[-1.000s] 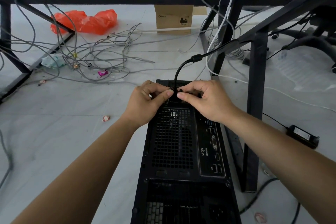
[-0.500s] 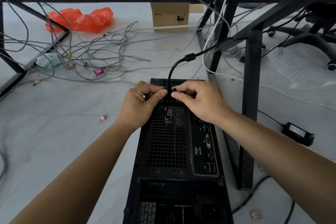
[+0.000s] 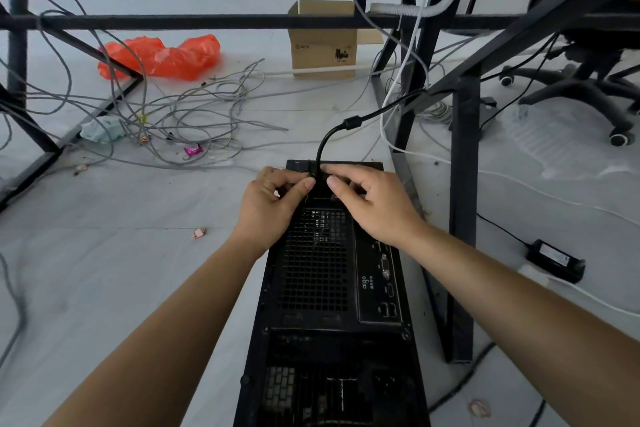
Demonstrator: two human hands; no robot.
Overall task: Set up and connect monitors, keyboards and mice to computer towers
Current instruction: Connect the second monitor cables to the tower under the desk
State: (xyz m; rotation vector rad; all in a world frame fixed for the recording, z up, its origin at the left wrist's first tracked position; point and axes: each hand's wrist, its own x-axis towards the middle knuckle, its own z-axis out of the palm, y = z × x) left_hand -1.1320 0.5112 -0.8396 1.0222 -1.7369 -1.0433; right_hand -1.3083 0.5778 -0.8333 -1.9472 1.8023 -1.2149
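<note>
A loose tangle of grey cables (image 3: 180,121) sprawls over the pale floor (image 3: 86,270) at the far left. An orange plastic bag (image 3: 162,57) lies crumpled behind it. A small pink wrapper (image 3: 192,149) sits at the near edge of the tangle. Further right, an open cardboard box (image 3: 323,45) stands on the floor beyond a black crossbar.

In the middle, the computer tower (image 3: 315,270) lies along the floor with its rear panel facing up, running from the near edge away from the viewer. Its mesh vent is in the centre and a strip of ports (image 3: 381,281) runs along the right side.

The left hand (image 3: 270,204) reaches to the far end of the panel, thumb and forefinger curled together and pinching the left side of a connector (image 3: 320,189). The connector itself is mostly hidden in the dark gap between the hands. The right hand (image 3: 374,204) mirrors it, thumb and forefinger nipping the right side while the other fingers lie loosely bent.

From the connector a black cable (image 3: 323,146) rises, bends right through a thick ferrite bead (image 3: 351,122) and runs up towards the black desk frame (image 3: 464,218), whose leg stands just beside the tower's right edge.

Right of that leg, a black power adapter (image 3: 556,260) lies on the floor. The wheeled base of an office chair (image 3: 588,87) stands far right.
</note>
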